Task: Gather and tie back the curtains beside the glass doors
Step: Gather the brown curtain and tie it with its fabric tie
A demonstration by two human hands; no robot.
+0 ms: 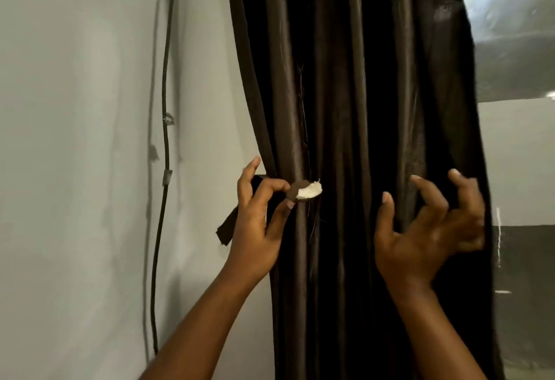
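Observation:
A dark brown curtain [354,85] hangs gathered in folds down the middle of the view. My left hand [255,223] is at its left edge and pinches a brown tie-back strap [303,191] between thumb and forefinger; the strap's end shows a white patch. Another part of the strap [226,228] hangs down behind that hand. My right hand [429,229] is in front of the curtain's right side, fingers spread and curled, palm towards me, holding nothing that I can see; it is blurred.
A pale wall [75,139] fills the left, with a black cable [163,127] running down it, fixed by clips. Right of the curtain is the glass door [519,154], showing reflections.

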